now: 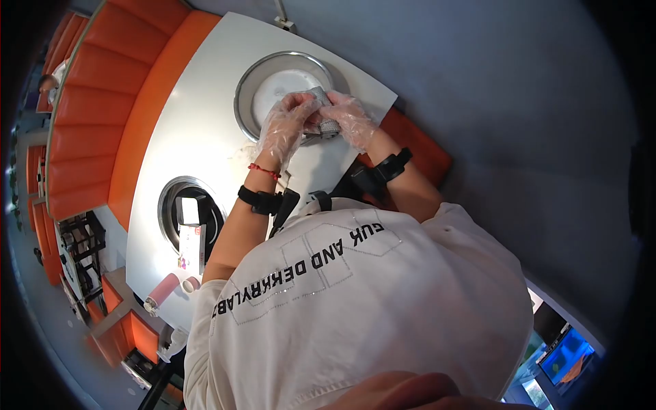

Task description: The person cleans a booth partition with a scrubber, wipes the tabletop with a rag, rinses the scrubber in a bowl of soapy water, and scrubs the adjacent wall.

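Both hands wear clear plastic gloves and meet over the right side of a round metal basin (240,109) with a whitish inside, perhaps foam or liquid. Between them is a bunched grey cloth (330,128), part of it raised above the fingers. My left hand (290,119) is closed, its fingertips pinching the cloth from the left. From the right, my right hand (350,117) grips the same cloth with bent fingers. Some of the cloth is hidden behind the fingers.
The basin stands on a white table (195,130). Nearer on the left are a round dark table recess (167,219) with a white box (192,249), and a pink bottle (162,290). An orange bench (102,96) lines the left side; a grey wall (492,89) is at right.
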A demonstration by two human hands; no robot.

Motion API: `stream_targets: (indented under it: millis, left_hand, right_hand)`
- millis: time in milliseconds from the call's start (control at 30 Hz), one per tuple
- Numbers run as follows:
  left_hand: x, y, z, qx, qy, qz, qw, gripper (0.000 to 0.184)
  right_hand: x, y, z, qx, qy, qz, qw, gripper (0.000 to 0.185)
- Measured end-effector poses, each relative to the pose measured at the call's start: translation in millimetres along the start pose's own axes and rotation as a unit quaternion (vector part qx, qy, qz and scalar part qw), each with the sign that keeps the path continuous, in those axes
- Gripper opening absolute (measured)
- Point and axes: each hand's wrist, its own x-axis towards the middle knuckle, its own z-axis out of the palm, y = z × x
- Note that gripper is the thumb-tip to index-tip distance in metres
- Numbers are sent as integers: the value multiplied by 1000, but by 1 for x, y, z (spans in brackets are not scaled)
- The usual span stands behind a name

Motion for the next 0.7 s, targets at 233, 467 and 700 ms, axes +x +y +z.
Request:
stream_targets:
  millis: [233, 467, 700]
  left_hand:
    - [14, -43, -45, 13, 104, 72, 992, 39]
    - [-11, -49, -111, -68, 318, 46, 944, 30]
    - [-14, -88, -151, -94, 447, -4, 889, 19]
  right_hand:
    - [11, 4, -86, 106, 300, 20, 948, 31]
    - [17, -90, -174, 489, 242, -15, 838, 26]
    - [61, -74, -224, 481, 195, -66, 852, 26]
